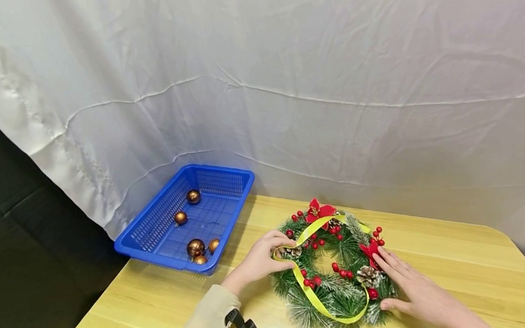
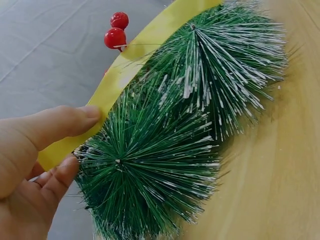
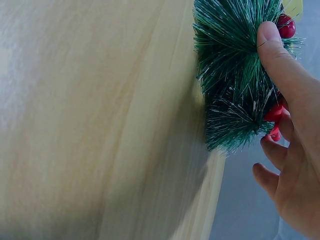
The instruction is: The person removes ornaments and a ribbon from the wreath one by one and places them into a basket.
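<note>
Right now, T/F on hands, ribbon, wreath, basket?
1. The left hand pinches the yellow ribbon. True.
2. The right hand lies flat on the wreath, fingers straight. True.
3. The blue basket sits right of the wreath. False: it sits to the left.
4. The basket holds red berries. False: it holds copper-coloured baubles.
5. The wreath hangs on the white cloth. False: it lies on the wooden table.

No readable text, label or number anywhere.
</note>
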`<state>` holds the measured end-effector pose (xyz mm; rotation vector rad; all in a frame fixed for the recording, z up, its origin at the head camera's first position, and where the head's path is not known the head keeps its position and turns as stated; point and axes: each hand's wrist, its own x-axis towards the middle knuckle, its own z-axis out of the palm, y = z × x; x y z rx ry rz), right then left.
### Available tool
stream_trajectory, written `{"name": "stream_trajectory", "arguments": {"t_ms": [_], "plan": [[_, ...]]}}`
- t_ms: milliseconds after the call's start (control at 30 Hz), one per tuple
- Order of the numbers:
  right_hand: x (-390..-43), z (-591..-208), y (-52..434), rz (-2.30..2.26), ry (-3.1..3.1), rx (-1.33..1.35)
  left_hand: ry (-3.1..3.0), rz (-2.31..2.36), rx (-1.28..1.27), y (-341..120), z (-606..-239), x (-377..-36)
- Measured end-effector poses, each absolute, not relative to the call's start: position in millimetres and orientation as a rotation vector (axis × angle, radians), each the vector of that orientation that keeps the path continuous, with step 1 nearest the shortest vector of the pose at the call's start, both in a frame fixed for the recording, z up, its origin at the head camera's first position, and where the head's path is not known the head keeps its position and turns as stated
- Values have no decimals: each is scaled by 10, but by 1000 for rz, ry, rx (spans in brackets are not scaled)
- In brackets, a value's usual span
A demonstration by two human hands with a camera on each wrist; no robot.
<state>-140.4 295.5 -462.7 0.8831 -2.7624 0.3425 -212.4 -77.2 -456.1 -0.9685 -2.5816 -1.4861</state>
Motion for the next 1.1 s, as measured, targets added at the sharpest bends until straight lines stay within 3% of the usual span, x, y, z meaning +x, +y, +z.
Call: {"name": "stream_trajectory", "arguments": {"t_ms": [833, 1100], "plan": [[-1398, -4628, 2954, 339, -2745, 903, -2540, -1469, -953, -840, -4511, -2067], [-1409, -4628, 2964, 349, -2738, 919, -2495, -1665, -908, -832, -4406, -2000]]}}
